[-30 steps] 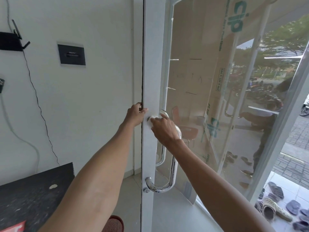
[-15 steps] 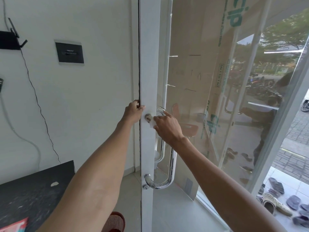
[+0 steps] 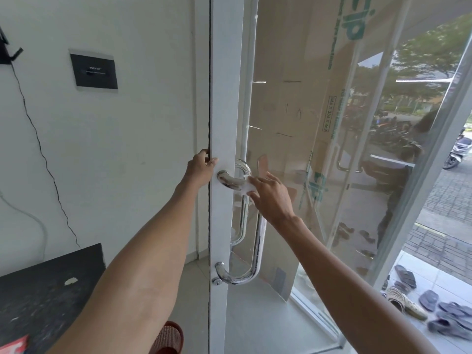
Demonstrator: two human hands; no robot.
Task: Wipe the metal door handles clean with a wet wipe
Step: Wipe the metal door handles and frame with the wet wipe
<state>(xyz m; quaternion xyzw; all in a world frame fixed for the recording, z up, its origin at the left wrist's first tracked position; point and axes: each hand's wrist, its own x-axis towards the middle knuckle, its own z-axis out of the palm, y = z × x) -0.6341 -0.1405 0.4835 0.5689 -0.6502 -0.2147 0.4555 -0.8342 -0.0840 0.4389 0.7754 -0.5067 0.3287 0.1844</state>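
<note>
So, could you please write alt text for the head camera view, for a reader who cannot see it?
A person's right hand holds a white wet wipe against the upper bend of a curved chrome door handle on a glass door. The left hand grips the edge of the white door frame beside it.

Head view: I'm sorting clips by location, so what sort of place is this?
Probably a small shop or office entrance: a glass door with a metal handle, sandals left outside, and a parked scooter beyond.
</note>
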